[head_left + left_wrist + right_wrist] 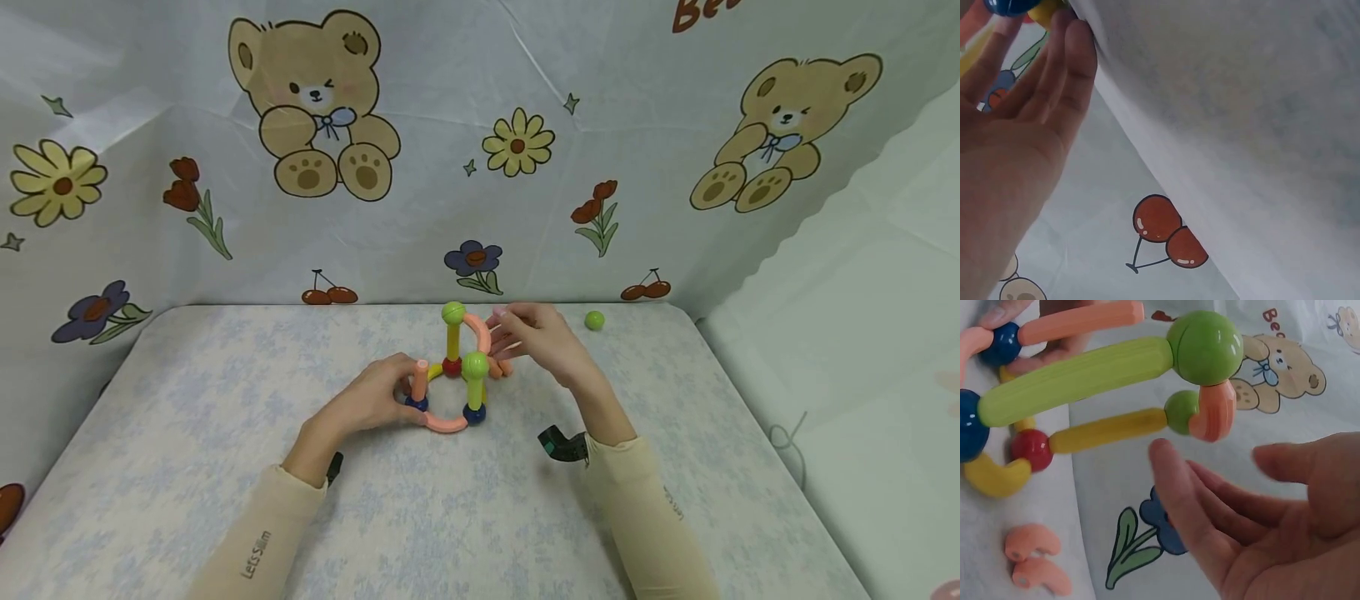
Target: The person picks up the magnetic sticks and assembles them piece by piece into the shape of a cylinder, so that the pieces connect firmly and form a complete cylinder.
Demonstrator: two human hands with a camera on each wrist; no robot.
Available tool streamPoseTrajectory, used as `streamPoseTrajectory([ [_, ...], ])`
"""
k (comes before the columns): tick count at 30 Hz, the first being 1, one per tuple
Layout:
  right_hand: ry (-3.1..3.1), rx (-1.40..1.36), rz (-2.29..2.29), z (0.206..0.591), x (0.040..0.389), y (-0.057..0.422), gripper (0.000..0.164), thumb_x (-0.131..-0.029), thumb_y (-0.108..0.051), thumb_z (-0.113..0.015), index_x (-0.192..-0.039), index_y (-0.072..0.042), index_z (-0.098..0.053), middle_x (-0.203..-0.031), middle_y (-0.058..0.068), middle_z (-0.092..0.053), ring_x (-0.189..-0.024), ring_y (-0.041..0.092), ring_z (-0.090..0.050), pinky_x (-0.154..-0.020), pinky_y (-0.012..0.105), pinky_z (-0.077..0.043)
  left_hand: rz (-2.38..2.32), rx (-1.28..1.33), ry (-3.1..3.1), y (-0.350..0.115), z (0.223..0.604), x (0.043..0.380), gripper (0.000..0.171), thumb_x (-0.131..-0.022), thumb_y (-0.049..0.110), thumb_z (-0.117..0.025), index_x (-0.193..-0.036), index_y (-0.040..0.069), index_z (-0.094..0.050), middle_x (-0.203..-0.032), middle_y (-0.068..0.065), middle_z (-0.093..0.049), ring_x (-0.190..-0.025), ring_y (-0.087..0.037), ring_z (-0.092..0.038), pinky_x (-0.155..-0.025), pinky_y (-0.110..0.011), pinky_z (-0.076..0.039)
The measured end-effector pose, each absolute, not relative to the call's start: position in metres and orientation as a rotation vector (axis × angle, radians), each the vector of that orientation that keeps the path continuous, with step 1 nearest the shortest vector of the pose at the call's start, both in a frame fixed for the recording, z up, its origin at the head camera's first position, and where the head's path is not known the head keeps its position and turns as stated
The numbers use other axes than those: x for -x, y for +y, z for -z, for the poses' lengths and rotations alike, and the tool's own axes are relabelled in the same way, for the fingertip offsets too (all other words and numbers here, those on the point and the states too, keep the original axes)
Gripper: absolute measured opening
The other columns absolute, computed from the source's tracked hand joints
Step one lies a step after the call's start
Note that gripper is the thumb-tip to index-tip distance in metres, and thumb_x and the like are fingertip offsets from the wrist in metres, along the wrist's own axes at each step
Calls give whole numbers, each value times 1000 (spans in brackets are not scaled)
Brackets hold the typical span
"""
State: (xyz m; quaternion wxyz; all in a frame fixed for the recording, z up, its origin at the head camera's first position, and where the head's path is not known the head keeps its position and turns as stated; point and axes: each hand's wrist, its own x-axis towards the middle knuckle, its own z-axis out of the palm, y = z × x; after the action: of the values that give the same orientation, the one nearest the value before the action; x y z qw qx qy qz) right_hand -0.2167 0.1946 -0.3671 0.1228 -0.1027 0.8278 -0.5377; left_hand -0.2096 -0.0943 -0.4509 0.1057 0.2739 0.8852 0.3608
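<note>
With the frame's (475, 392) eight-o'clock blue ball (417, 404) pinched by the left hand (378, 395), its one-o'clock pink arc (482, 330) could be dislodged if bumped by the spread, empty right hand (546, 339).

Blue ball (1011, 6) partly outside left wrist view

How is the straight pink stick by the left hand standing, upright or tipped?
Upright: in the head view, the straight pink stick rises from a blue ball, its bare end pointing up.
</note>
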Motion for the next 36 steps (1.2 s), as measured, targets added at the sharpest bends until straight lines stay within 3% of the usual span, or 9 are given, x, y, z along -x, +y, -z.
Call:
streamPoseTrajectory([
  [2,2434,370,1441,372,219,196,25,-109,-13,-58,-127,2,-67,-115,22,-74,-104,34,-75,-92,50,-61,-1048,-744,2664,-94,453,210,32,-77,27,-97,-90,21,-69,-110,-2,-66,-92,-19,-62,-81,-37,-50],
  [5,2492,468,1169,383,223,193,33,-98,-7,-73,-131,-1,-67,-120,18,-74,-108,30,-72,-93,46,-60,-1016,-632,2753,-95,455,209,33,-79,30,-95,-96,18,-70,-112,-8,-65,-90,-21,-60,-76,-37,-48],
  [10,2613,452,936,408,225,170,52,-86,-24,-89,-130,-4,-68,-120,13,-72,-103,22,-68,-90,37,-58,-975,-471,2848,-96,458,209,43,-84,32,-92,-114,9,-71,-117,-14,-64,-90,-24,-58,-76,-38,-49],
  [15,2780,420,964,430,221,149,46,-86,-26,-90,-119,-3,-69,-109,13,-74,-96,23,-71,-85,36,-58,-968,-454,2842,-98,456,211,47,-86,30,-90,-123,8,-70,-115,-14,-64,-89,-23,-59,-75,-37,-49],
  [22,2897,410,1041,443,220,144,25,-86,-13,-88,-105,-4,-73,-93,7,-73,-82,17,-64,-75,31,-54,-1013,-540,2670,-109,445,213,41,-81,11,-92,-119,13,-75,-113,-11,-66,-90,-21,-62,-75,-36,-51],
  [28,2925,380,1097,447,225,148,16,-89,-10,-83,-102,-7,-75,-93,5,-75,-82,16,-62,-77,33,-53,-1039,-663,2487,-117,437,213,40,-85,-1,-84,-121,14,-79,-117,-13,-64,-91,-20,-63,-77,-35,-54],
  [32,2904,378,1163,451,228,150,17,-90,-9,-83,-106,-8,-77,-98,5,-78,-84,15,-67,-78,33,-56,-1036,-768,2380,-125,436,213,37,-88,1,-82,-122,16,-80,-116,-11,-67,-92,-18,-66,-80,-34,-55],
  [36,2871,410,1223,454,230,150,18,-91,-8,-82,-108,-8,-77,-103,7,-79,-90,17,-73,-81,33,-60,-1082,-756,2402,-130,434,215,17,-91,8,-81,-108,12,-82,-107,-5,-76,-88,-17,-69,-77,-34,-57],
])
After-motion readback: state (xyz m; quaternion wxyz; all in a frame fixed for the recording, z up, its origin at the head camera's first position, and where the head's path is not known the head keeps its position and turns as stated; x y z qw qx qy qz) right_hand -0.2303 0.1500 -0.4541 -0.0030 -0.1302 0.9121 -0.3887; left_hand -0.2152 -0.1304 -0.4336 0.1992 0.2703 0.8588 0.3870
